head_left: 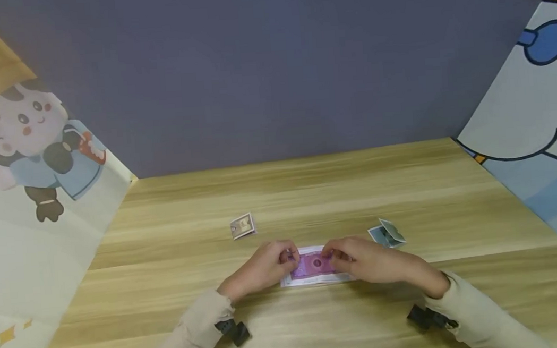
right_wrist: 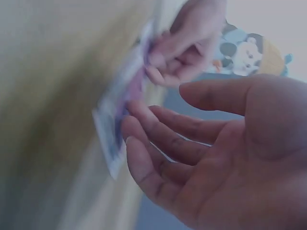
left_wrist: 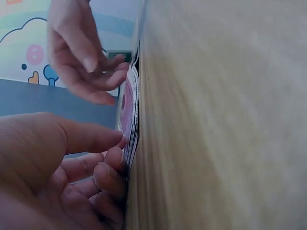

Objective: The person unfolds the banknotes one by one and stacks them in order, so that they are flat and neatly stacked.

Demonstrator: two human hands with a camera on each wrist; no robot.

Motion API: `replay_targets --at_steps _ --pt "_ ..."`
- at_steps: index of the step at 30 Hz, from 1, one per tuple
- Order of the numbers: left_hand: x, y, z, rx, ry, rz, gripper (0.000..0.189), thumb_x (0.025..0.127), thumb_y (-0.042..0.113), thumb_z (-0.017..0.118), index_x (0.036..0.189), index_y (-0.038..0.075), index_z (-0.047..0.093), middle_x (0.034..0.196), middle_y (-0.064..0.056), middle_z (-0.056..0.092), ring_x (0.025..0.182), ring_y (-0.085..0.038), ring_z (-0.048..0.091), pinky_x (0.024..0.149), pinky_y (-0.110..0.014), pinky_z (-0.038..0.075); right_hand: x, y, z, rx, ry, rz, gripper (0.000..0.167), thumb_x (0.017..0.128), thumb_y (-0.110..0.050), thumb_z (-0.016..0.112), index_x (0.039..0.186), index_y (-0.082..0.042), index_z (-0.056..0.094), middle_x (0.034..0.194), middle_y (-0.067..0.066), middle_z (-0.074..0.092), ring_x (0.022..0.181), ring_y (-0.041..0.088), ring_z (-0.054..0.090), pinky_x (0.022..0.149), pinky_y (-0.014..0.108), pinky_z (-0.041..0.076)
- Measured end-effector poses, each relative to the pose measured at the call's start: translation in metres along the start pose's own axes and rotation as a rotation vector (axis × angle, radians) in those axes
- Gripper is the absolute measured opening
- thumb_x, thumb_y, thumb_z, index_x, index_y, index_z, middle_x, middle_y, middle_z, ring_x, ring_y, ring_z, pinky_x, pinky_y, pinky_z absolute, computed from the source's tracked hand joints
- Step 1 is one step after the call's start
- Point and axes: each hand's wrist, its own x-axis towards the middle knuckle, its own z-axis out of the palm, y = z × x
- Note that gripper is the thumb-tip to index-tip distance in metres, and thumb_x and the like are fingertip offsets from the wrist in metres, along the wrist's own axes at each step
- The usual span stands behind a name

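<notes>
In the head view a purple banknote [head_left: 312, 266] lies on top of a white-edged stack of paper [head_left: 314, 281] on the table. My left hand [head_left: 270, 262] pinches the note's left end between thumb and index finger, as the left wrist view also shows. The right hand [head_left: 367, 259] is over the other end. In the right wrist view its fingertips [right_wrist: 136, 112] reach the note's surface, while the thumb stands well apart from them. The stack's layered edge [left_wrist: 135, 100] shows side-on in the left wrist view.
A folded brownish note [head_left: 242, 226] lies behind my left hand. Near the right hand is a folded greenish note [head_left: 387, 233], partly sprung up. A dark panel [head_left: 282, 78] rises at the table's back edge, with cartoon-printed walls [head_left: 32, 136] at both sides.
</notes>
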Motion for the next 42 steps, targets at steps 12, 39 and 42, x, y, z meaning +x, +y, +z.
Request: replay_targets --at_steps 12,39,42 --pt "-0.002 0.016 -0.014 0.028 0.047 -0.032 0.008 0.098 0.011 0.061 0.097 0.013 0.069 0.06 0.005 0.049 0.05 -0.004 0.041 0.046 -0.02 0.036 -0.024 0.014 -0.067 -0.176 0.246 0.065 0.018 0.101 -0.014 0.059 0.116 -0.008 0.065 0.093 -0.002 0.066 0.085 0.014 0.061 0.068 0.029 0.052" --pt "0.09 0.099 0.033 0.441 -0.175 0.134 0.024 0.097 0.022 0.063 0.116 0.008 0.066 0.106 0.002 0.066 0.086 -0.006 0.055 0.071 -0.016 0.047 -0.028 0.08 -0.073 -0.07 0.004 0.195 0.03 0.085 -0.015 0.078 0.097 -0.002 0.053 0.075 0.001 0.048 0.065 0.013 0.043 0.055 0.026 0.038" --pt "0.098 0.102 0.044 0.479 -0.202 0.1 0.022 0.096 0.025 0.065 0.112 0.01 0.066 0.098 0.004 0.06 0.081 -0.007 0.053 0.063 -0.017 0.045 -0.028 0.078 -0.071 -0.075 -0.002 0.173 0.025 0.088 -0.018 0.076 0.089 -0.006 0.055 0.073 -0.002 0.048 0.063 0.011 0.043 0.056 0.024 0.036"
